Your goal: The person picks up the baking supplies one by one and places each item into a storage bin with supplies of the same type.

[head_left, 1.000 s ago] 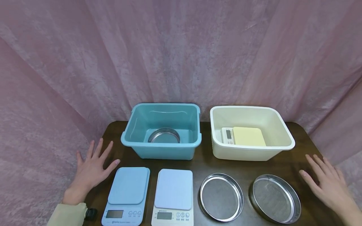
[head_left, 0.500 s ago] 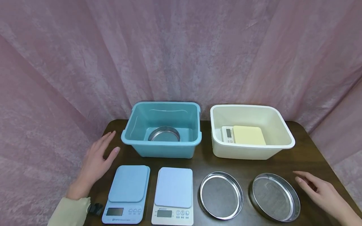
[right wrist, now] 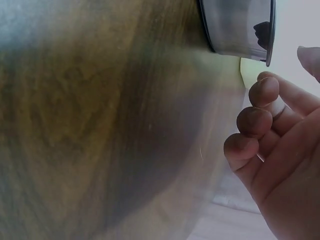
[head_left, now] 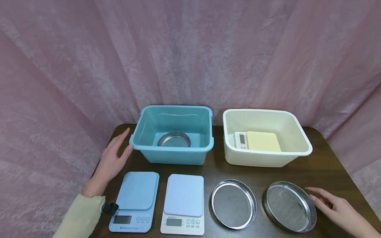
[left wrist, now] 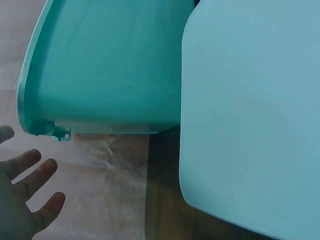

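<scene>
My left hand (head_left: pixel 111 162) reaches toward the left end of the blue basin (head_left: pixel 175 155), fingers spread and thumb close by its rim. In the left wrist view the fingertips are apart from the basin (left wrist: pixel 110 65). A round metal sieve (head_left: pixel 175 134) lies inside it. My right hand (head_left: pixel 333 206) is beside the right-hand sieve (head_left: pixel 288 206), thumb and forefinger right at its rim. From the right wrist, a gap shows between the loosely bent fingers (right wrist: pixel 252 120) and that sieve's wall (right wrist: pixel 237 27). Another sieve (head_left: pixel 233 205) lies to its left.
A blue kitchen scale (head_left: pixel 138 191) and a white one (head_left: pixel 184 195) lie at the front left of the dark wooden table (head_left: pixel 214 168). The cream basin (head_left: pixel 268 160) at the back right holds a yellow-topped scale (head_left: pixel 263 141). A pink curtain (head_left: pixel 190 59) hangs behind.
My left hand has moved right and forward to the blue basin's end. My right hand has come left and nearer, to the right-hand sieve, its fingers now bent more.
</scene>
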A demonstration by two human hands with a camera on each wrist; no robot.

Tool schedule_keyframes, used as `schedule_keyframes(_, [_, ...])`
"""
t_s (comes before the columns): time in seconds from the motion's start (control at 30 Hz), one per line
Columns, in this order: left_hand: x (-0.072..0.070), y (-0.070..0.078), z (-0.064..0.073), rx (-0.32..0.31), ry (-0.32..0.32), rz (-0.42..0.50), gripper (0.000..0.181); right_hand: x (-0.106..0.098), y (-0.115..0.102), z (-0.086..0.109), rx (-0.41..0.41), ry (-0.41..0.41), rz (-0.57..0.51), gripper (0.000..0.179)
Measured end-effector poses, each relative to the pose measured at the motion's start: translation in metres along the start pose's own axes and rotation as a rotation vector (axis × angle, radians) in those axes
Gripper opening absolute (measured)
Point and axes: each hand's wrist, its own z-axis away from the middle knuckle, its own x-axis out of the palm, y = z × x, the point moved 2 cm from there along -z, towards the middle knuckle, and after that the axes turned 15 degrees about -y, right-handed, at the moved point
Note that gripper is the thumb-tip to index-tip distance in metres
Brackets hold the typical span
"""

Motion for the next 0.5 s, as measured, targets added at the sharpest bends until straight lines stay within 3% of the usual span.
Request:
schedule_keyframes(0.13, [0.005, 0.0, -0.006, 0.012, -0.009, 0.023, 0.064, 0.004, 0.004, 0.001, -0.011, -0.005, -0.01, 0.028])
schedule_keyframes(0.5, [0.014, -0.005, -0.011, -0.024, -0.044, 0.069, 0.062, 0.012, 0.012, 0.002, 0.06, -0.163, -0.123, 0.042])
